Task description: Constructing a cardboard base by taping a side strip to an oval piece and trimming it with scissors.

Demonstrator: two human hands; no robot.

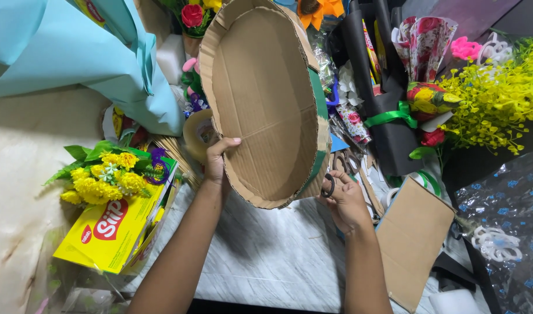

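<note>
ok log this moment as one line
left hand: grips rim of oval brown cardboard tray, held tilted | right hand: holds black-handled scissors at tray's lower edge | below: white marbled table

Two hands are showing: the left hand (pixel 218 161) and the right hand (pixel 345 202), with one oval cardboard tray (pixel 260 99) standing between them. One yellow box (pixel 112 232) and one bunch of yellow flowers (pixel 100 174) are lying at the left. One flat cardboard piece (pixel 412 238) is lying at the near right, and two red roses (pixel 192 14) (pixel 432 138) are showing farther off.

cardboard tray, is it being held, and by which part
Yes. The left hand grips the oval cardboard tray at its lower left rim. The right hand holds scissors by the black handle.
</note>
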